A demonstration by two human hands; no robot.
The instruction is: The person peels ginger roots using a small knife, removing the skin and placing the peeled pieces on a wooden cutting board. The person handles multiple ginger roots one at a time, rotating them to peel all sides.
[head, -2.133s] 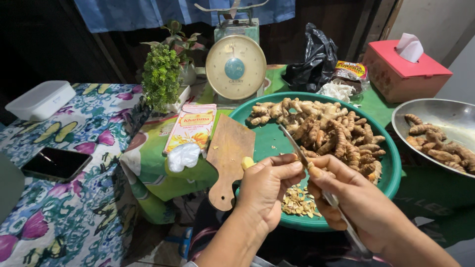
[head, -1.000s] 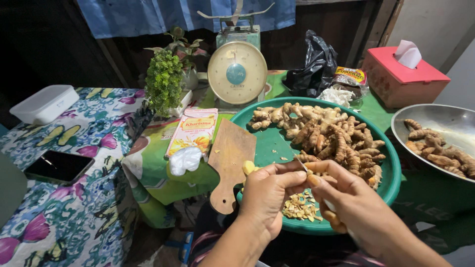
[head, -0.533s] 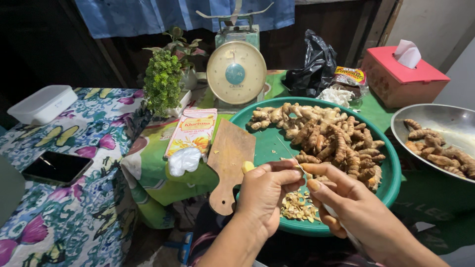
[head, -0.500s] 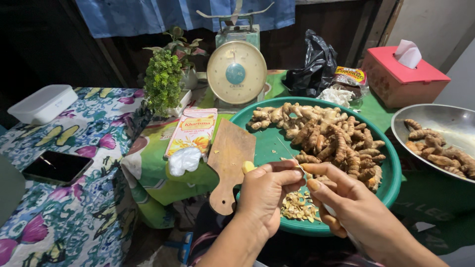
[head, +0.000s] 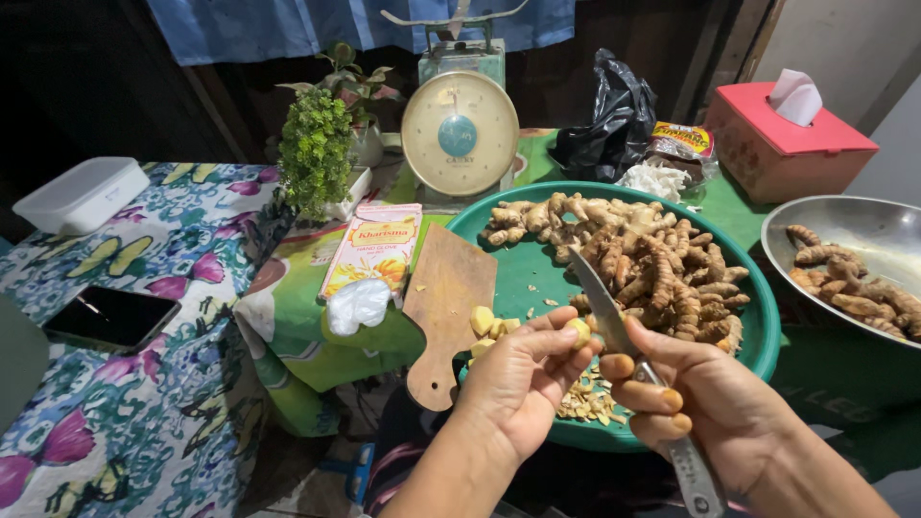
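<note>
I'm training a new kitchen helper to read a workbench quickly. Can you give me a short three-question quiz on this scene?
1. True or false: the right hand holds a knife.
2. What does the left hand pinch? A) a peeled root piece B) a phone C) a tissue
3. Fill in: the unpeeled roots are piled in the green ____.

Key: 1 true; 2 A; 3 basin.

head view, looking down, close over table (head: pixel 192 317)
</note>
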